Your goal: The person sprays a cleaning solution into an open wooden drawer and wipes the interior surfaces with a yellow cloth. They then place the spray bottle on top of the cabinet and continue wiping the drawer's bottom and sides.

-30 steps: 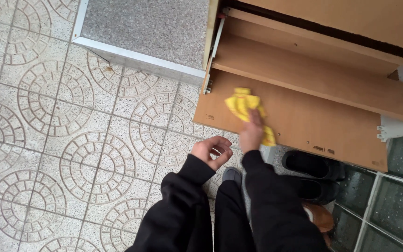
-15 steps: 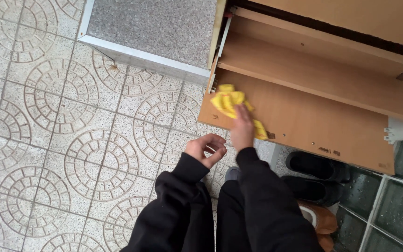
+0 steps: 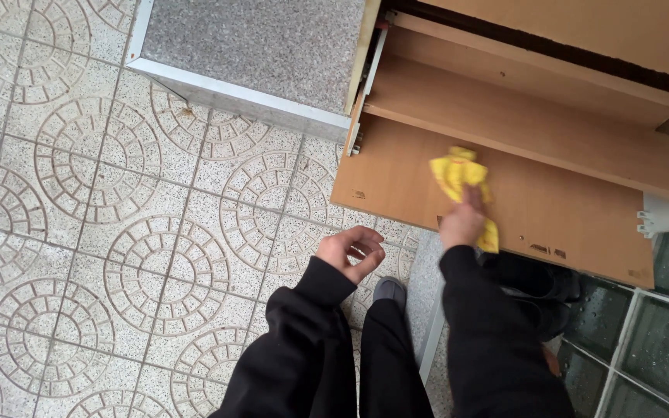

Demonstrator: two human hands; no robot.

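**Yellow cloth swept across open cabinet panel**

A crumpled yellow cloth (image 3: 462, 182) is pressed flat against the wooden panel (image 3: 567, 209) of a lowered cabinet flap by the right hand (image 3: 462, 224), its grip laid over the cloth. Since half a second ago the cloth has been carried from the panel's left edge toward its middle, so more of the board is covered. The left hand (image 3: 350, 249) is held loosely curled, grasping nothing. Patterned floor tiles (image 3: 118, 232) and dark shoes (image 3: 540, 286) are seen below.

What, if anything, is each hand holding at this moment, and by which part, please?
The right hand presses a yellow cloth flat on the wooden panel, its fingers over the cloth's near half. The left hand is loosely curled and holds nothing.
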